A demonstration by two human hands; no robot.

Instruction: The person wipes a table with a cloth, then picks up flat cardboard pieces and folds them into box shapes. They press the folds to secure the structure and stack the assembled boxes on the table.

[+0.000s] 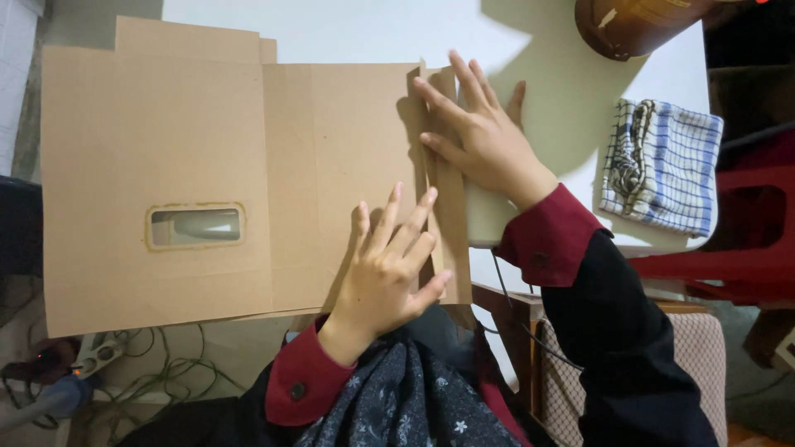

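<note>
left hand (387, 269): open, flat on the cardboard sheet (207, 182)
right hand (480, 132): open, pressing the folded flap (443, 182), desk's (348, 29) right side

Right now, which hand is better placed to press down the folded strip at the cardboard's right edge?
Right, probably. The right hand already lies flat across the folded strip, fingers spread over its upper part. The left hand rests on the cardboard sheet beside the strip's lower end, steadying the sheet.

Both hands are being held flat, palms down, fingers spread: the left hand (387, 269) lower, the right hand (483, 136) above it.
</note>
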